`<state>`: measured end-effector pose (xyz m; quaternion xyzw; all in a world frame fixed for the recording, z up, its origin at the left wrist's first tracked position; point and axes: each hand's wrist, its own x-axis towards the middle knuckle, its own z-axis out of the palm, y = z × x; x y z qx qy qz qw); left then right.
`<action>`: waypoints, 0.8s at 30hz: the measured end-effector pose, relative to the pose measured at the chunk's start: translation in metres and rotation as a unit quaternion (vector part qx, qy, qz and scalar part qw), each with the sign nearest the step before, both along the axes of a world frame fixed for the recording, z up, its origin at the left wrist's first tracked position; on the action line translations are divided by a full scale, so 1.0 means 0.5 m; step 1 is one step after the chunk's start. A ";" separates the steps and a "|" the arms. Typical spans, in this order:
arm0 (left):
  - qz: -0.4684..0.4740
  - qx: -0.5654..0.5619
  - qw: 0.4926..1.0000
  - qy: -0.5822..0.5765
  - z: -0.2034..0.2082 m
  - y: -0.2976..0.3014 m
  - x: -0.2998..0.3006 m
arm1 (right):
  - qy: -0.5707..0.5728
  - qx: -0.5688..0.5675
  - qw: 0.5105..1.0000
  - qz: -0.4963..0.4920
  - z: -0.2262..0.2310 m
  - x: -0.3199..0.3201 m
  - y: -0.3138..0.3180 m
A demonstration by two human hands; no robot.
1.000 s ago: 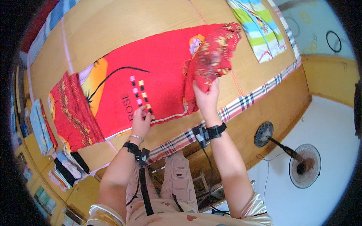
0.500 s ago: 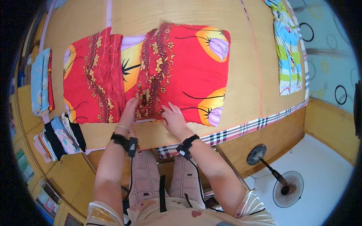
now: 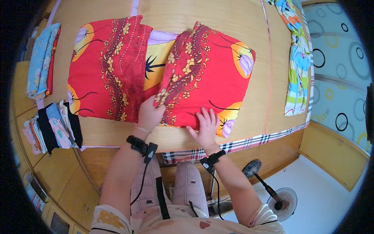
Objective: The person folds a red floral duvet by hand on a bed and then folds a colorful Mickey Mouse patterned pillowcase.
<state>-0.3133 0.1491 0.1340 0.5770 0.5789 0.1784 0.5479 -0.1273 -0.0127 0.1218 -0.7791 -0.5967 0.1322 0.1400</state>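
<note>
A red floral cloth point(image 3: 224, 72), large like a bedsheet, lies with its left and right sides folded inward. Its two patterned edges leave a strip of yellow and lilac cloth showing between them. My left hand point(image 3: 151, 114) is closed at the near end of that gap, pinching the edge of the right-hand fold; some fingertips are hidden. My right hand point(image 3: 206, 126) lies with fingers spread on the near edge of the right fold, close to its lower right corner.
The cloth rests on a tan mat point(image 3: 255, 97) with a plaid border point(image 3: 249, 142). Folded blue cloth point(image 3: 39, 62) and a row of folded clothes point(image 3: 58, 126) lie at the left. A colourful child-print cloth point(image 3: 298, 74) lies far right. A fan point(image 3: 282, 204) stands on the floor.
The right fold has tilted, its far end shifting right, and the gap has widened at the top. My left hand has moved onto the fold's edge; my right hand has slid right.
</note>
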 end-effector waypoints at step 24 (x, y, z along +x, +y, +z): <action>-0.100 -0.183 0.953 0.221 -0.182 -0.025 -0.094 | 0.401 -0.044 0.818 -0.410 -0.155 0.216 -0.127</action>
